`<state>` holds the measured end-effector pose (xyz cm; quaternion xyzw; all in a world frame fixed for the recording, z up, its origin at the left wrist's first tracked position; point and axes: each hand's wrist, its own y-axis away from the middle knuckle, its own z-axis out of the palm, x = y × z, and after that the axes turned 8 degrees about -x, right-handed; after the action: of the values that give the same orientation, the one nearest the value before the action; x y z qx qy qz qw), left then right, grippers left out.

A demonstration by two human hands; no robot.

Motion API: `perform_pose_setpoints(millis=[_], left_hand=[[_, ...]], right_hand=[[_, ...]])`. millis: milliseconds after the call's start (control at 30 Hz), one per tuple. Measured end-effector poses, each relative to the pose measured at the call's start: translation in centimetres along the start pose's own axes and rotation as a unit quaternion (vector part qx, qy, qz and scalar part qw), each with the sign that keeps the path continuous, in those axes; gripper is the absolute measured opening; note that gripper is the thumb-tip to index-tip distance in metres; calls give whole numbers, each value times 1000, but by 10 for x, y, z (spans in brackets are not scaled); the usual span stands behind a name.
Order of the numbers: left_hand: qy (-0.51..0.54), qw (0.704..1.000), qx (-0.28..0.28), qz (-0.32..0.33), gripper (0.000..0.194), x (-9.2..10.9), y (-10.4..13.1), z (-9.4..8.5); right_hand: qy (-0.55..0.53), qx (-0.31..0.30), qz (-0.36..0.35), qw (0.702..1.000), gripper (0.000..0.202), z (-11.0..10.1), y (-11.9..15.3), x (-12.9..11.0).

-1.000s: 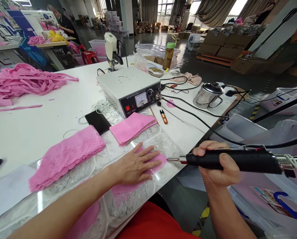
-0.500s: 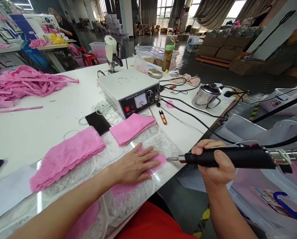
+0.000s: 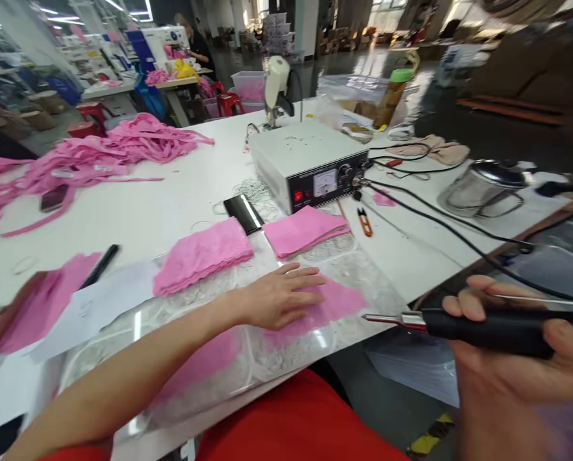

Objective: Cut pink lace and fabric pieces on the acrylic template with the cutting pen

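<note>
My left hand (image 3: 286,298) is open, its fingers stretched over a pink fabric piece (image 3: 341,301) on a clear, patterned plastic sheet (image 3: 382,298). Fingers partly cover the fabric, so I cannot tell how firmly they touch it. Wrapped round a black ultrasonic handpiece (image 3: 488,330), my right hand (image 3: 507,358) is off the table's front edge, somewhat blurred. The handpiece's pointed metal tip aims left, just apart from the fabric. Behind my left hand lie a stack of pink lace pieces (image 3: 204,256) and a folded pink fabric stack (image 3: 308,230).
A control box (image 3: 315,147) with a meter stands behind, its cable (image 3: 440,221) running right. Orange thread snips (image 3: 364,222), a black phone (image 3: 244,213), a metal-lidded jug (image 3: 483,189) and pink strips (image 3: 137,144) lie about. A person (image 3: 200,48) sits far back.
My view has swung left. The handpiece has drawn back right, its tip now away from the fabric. My left hand's fingers have lifted or shifted back, uncovering more of the pink piece.
</note>
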<state>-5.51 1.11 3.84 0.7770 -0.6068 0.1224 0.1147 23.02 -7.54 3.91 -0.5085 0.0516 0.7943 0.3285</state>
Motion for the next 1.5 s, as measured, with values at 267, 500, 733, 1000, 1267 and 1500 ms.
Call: perform_pose_setpoints(millis=[267,500,733,1000,1267,1500], left_hand=[[88,994,27,-57,16,18,72,12],[81,993,55,-61,22,17,71,21],[94,992,31,-72,31,21,83,20],[26,995,-54,-84,60,17,92,36],[-19,996,-42,-79,51,17,93,42],[-26,996,-38,-82,49,18,92,46]], right_hand=[[-19,-30,33,999,31,16,15,15],[1,-11,46,999,35,27,19,22],[7,-9,68,998,35,39,30,19],[-36,-170,58,983,31,63,54,24],[-82,-335,60,937,28,80,79,31],[-81,-372,67,922,27,84,85,35]])
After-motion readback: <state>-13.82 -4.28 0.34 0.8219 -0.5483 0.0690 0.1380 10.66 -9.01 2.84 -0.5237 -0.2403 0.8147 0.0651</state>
